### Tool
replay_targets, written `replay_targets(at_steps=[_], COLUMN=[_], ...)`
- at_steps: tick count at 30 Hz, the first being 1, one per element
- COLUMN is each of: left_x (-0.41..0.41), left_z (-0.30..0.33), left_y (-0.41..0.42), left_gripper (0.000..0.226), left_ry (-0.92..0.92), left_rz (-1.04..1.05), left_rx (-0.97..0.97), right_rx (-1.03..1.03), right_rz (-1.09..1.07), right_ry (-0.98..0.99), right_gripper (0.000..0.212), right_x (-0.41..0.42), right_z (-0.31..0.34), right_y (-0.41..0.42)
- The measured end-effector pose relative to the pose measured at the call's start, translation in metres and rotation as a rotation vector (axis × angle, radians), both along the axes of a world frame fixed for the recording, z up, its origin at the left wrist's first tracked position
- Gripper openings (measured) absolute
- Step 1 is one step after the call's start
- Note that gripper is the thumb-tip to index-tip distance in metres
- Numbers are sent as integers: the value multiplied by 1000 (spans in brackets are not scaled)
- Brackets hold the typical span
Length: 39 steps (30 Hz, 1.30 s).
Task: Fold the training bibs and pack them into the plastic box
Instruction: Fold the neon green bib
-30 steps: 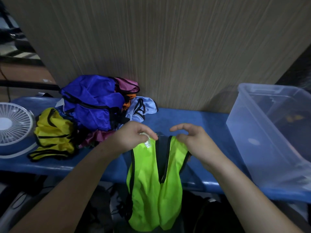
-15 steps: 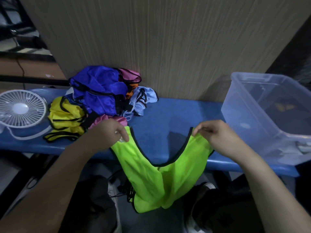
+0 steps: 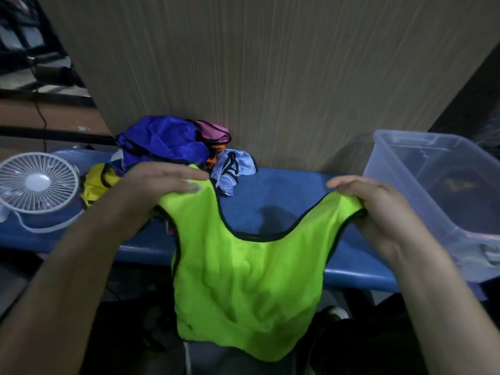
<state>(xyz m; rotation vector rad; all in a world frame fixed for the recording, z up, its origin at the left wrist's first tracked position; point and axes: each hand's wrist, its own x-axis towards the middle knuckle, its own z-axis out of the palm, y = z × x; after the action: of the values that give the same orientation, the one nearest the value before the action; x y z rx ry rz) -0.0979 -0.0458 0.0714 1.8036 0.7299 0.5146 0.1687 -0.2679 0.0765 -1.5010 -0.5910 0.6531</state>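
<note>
Fingers of both hands pinch a neon green bib spread wide above the blue table.
Beside the white fan [image 3: 38, 185], the left hand [image 3: 151, 190] grips one shoulder strap, fingers [image 3: 186, 171] extended over it; the neon green bib [image 3: 243, 280] hangs neck up, long axis vertical, over the blue table [image 3: 276, 196] edge; the right hand [image 3: 378, 212] curls round the other strap, beside the plastic box [image 3: 433, 201]. No writing is readable.

My one camera sits on my head, looking forward and down, close over the long blue padded bench [image 3: 270, 190] (its near edge crosses mid-picture), facing the beige wood-grain wall panel [image 3: 270, 77] along its far edge.
</note>
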Motion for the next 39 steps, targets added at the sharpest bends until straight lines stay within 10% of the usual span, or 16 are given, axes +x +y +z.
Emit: replay_targets(at_steps=[21,32,39], left_x=[89,89,94], left_z=[-34,-35,-47], left_y=[-45,-48,-44], left_gripper=[58,73,51], left_ry=[-43,26,-33], left_rz=[-185,-426,-371], left_rx=[-88,84,80], right_rx=[-98,-50,-135], right_rz=[386,437,477], right_ry=[-137,210,-61], right_gripper=[29,24,17], right_x=[-46,-33,-28], right_z=[-39,-40,-43], right_y=[59,58,60])
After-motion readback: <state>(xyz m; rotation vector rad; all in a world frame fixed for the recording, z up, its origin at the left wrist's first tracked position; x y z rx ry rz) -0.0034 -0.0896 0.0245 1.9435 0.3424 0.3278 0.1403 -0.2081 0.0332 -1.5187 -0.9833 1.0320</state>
